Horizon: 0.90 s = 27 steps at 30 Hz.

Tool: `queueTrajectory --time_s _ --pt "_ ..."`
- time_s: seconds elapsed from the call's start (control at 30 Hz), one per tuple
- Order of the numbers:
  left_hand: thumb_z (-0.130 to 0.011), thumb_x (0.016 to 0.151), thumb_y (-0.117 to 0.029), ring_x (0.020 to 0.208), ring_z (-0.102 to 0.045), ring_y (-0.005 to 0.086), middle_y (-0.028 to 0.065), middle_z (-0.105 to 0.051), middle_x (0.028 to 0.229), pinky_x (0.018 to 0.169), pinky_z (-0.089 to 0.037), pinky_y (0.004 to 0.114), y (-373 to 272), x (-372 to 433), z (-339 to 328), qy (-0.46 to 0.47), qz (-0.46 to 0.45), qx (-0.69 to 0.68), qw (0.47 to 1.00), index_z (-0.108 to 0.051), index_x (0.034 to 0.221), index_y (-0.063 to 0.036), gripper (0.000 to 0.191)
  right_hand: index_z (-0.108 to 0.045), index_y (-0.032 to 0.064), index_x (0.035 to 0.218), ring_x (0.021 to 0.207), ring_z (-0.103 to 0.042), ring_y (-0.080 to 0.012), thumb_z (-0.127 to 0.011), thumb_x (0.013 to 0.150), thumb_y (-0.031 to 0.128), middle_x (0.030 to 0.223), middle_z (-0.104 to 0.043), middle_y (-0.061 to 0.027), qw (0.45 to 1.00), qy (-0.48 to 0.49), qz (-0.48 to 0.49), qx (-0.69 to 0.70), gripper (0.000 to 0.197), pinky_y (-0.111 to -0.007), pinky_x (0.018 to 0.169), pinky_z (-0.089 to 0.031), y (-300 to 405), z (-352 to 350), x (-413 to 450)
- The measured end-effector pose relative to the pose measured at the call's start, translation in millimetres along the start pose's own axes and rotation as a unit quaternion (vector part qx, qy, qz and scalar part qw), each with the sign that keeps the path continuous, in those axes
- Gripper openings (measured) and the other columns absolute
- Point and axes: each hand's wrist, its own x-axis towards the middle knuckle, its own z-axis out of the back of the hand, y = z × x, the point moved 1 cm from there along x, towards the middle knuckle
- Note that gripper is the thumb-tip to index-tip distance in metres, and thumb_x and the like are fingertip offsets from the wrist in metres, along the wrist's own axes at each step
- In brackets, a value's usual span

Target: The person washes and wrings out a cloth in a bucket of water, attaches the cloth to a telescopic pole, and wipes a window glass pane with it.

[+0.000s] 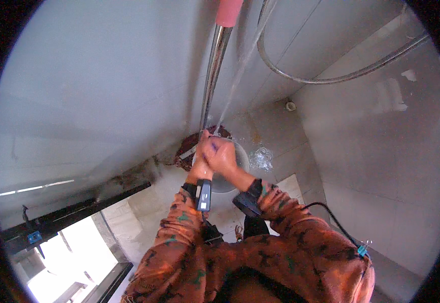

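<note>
My left hand (201, 159) and my right hand (221, 154) are pressed together in front of me, fingers overlapping. They hang over a round, pale bucket (245, 159). A thin stream of water (236, 81) runs down from above to the hands. Beside them stands a mop with a chrome pole (213, 72), a pink upper sleeve (229, 13) and a dark reddish mop head (185, 149) on the floor. Whether anything small lies between my palms is hidden. A black device is strapped at each wrist.
A metal shower hose (318, 81) loops at the upper right along the tiled wall (371, 151). Wet floor tiles with a patterned drain cover (261, 158) lie right of the bucket. A short pipe end (290, 105) is by the corner. A dark-framed doorway (123, 267) opens at the lower left.
</note>
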Motion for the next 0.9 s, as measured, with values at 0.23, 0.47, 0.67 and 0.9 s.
queueTrajectory --time_s 0.23,0.47,0.67,0.9 --pt "-0.053 0.081 -0.033 0.069 -0.058 0.0208 0.0094 -0.061 0.074 0.063 -0.044 0.033 -18.1 -17.7 -58.3 -0.123 -0.042 0.572 0.810 -0.060 0.082 -0.0044 0.029 -0.054 0.0037 0.104 0.098 -0.051 -0.0199 -0.052 0.081 0.026 0.106 -0.054 -0.0132 0.909 0.320 -0.023 0.265 0.033 -0.031 0.087 -0.040 -82.4 40.5 21.5" --pt "-0.055 0.078 -0.033 0.071 -0.057 0.0294 0.0130 -0.058 0.075 0.064 -0.043 0.036 -2.1 -25.6 -71.3 0.198 -0.085 0.748 0.628 -0.058 0.083 -0.0069 0.027 -0.053 0.0021 0.096 0.081 -0.057 -0.0210 -0.057 0.080 0.023 0.081 -0.059 -0.0069 0.711 0.277 -0.401 0.507 0.027 -0.029 0.076 -0.045 -140.9 17.6 34.1" --pt "-0.049 0.081 -0.049 0.098 -0.048 0.0204 0.0077 -0.052 0.104 0.082 -0.040 0.042 -19.4 -6.9 -25.9 0.006 0.145 -0.060 0.988 -0.046 0.114 -0.0138 0.048 -0.059 0.0052 0.079 0.067 -0.060 -0.0198 -0.057 0.078 0.031 0.075 -0.059 -0.0129 0.933 0.305 -0.084 0.173 0.026 -0.031 0.063 -0.049 -23.6 37.6 28.5" --pt "-0.049 0.085 -0.032 0.082 -0.055 0.0160 0.0037 -0.058 0.088 0.072 -0.045 0.032 10.2 21.6 -54.3 -0.143 0.096 0.136 0.976 -0.055 0.094 -0.0096 0.025 -0.061 0.0085 0.080 0.069 -0.058 -0.0353 -0.038 0.081 0.040 0.074 -0.060 -0.0160 0.937 0.183 -0.147 -0.257 0.039 -0.044 0.061 -0.046 -45.9 25.5 57.2"
